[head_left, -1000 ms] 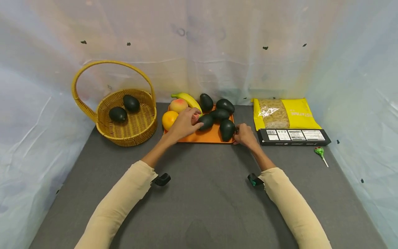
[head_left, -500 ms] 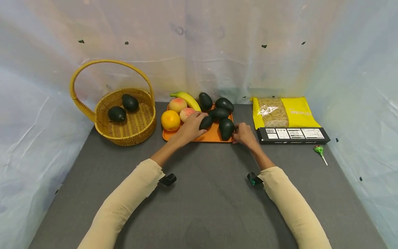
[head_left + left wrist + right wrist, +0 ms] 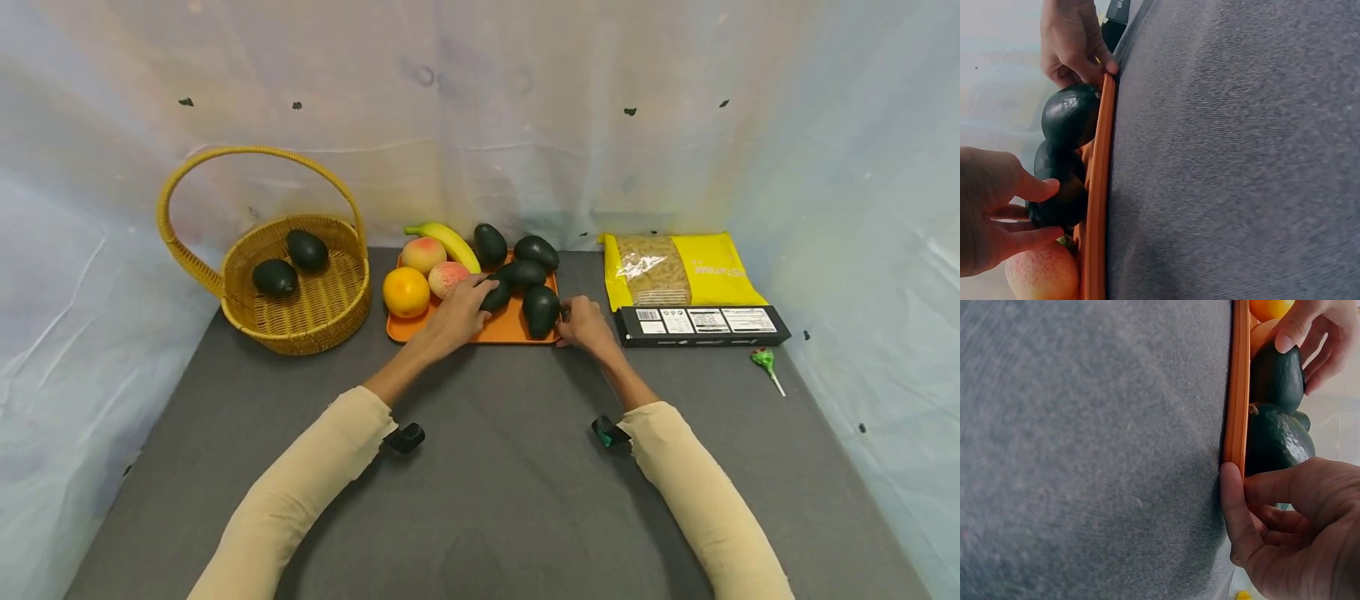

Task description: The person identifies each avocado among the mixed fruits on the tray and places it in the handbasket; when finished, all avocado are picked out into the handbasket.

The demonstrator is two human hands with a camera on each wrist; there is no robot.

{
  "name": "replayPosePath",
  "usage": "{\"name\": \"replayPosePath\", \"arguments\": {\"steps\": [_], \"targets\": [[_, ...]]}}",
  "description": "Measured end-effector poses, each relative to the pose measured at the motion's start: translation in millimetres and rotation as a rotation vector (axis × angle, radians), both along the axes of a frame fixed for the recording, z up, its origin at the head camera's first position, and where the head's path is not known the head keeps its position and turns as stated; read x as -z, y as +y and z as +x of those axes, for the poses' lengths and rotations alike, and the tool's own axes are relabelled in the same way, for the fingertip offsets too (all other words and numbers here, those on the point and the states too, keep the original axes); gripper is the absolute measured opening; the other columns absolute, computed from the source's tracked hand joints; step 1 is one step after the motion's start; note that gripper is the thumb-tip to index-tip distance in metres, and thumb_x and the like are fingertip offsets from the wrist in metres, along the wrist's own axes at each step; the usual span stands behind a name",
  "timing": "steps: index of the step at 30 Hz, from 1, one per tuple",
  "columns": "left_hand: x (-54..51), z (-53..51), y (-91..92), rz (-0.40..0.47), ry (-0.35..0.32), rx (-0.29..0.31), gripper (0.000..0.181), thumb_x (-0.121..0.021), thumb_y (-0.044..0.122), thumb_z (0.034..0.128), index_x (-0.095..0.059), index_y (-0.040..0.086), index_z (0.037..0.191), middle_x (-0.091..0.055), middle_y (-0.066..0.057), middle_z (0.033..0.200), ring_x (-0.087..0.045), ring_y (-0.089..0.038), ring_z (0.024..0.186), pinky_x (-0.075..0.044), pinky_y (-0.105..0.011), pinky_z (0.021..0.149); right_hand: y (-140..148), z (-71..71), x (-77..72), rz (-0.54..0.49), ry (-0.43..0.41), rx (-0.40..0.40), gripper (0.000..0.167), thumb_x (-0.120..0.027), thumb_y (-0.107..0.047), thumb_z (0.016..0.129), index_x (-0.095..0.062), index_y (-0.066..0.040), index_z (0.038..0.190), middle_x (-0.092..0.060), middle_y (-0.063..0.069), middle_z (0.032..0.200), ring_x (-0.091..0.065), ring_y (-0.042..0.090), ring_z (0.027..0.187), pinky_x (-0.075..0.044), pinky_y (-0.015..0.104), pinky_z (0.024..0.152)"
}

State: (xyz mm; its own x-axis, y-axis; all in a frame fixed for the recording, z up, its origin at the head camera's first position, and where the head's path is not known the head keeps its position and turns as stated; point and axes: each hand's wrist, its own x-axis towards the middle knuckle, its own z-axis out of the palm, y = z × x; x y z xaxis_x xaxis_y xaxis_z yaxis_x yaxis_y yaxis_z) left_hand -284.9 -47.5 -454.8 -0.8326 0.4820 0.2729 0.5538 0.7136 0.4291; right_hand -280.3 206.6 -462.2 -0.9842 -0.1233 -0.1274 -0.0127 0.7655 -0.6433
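An orange tray [image 3: 495, 336] carries several dark avocados, two peaches, an orange [image 3: 406, 292] and a banana [image 3: 447, 240]. My left hand [image 3: 458, 312] has its thumb and fingers around one avocado [image 3: 1060, 203] near the middle of the tray; the hand partly covers it in the head view. Beside that hand lies a speckled peach [image 3: 1044, 272]. At the tray's front right corner my right hand [image 3: 1300, 519] pinches the rim between thumb and finger. Close to those fingers sits another avocado [image 3: 541, 312].
On the left stands a wicker basket [image 3: 307, 337] with a tall handle, holding two avocados [image 3: 275, 277]. To the right lie a yellow pasta bag [image 3: 678, 271], a long black box [image 3: 702, 326] and a green lollipop [image 3: 764, 361]. Plastic sheeting [image 3: 510, 125] hangs behind the grey table [image 3: 510, 500].
My left hand has moved right, off the peach, and onto the avocado. The right hand stays at the tray's corner. The head view has shifted slightly.
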Motion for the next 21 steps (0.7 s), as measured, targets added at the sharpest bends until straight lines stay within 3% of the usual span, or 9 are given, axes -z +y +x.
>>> {"name": "replayPosePath", "arguments": {"steps": [8,13,21], "targets": [[2.8,3.6,-1.2,0.035,0.024,0.008,0.048,-0.068,-0.006,0.0933,-0.061,-0.003,0.141,-0.058,-0.025,0.148,-0.061,-0.04,0.135,-0.051,-0.049,0.114,0.4,-1.2,0.7,-0.01,-0.006,-0.008,0.039,-0.064,-0.004,0.095,-0.065,0.011,0.13,-0.077,0.028,0.097,-0.077,0.017,0.063,-0.063,0.031,0.063],[0.1,3.3,0.7,0.063,0.044,0.012,0.039,-0.065,-0.009,0.093,-0.067,-0.005,0.132,-0.066,-0.025,0.139,-0.065,-0.038,0.129,-0.054,-0.046,0.11,1.0,-0.2,-0.9,-0.014,-0.001,-0.005,0.038,-0.064,-0.004,0.094,-0.065,0.011,0.13,-0.077,0.029,0.097,-0.077,0.018,0.064,-0.063,0.03,0.062],[-0.1,4.7,0.2,0.07,0.064,0.014,0.04,-0.062,-0.015,0.0915,-0.068,-0.009,0.13,-0.071,-0.023,0.134,-0.066,-0.036,0.13,-0.057,-0.042,0.106,0.8,-0.2,-0.2,-0.014,-0.003,-0.003,0.038,-0.064,-0.003,0.094,-0.065,0.011,0.13,-0.077,0.029,0.1,-0.078,0.021,0.066,-0.063,0.031,0.063]]}}
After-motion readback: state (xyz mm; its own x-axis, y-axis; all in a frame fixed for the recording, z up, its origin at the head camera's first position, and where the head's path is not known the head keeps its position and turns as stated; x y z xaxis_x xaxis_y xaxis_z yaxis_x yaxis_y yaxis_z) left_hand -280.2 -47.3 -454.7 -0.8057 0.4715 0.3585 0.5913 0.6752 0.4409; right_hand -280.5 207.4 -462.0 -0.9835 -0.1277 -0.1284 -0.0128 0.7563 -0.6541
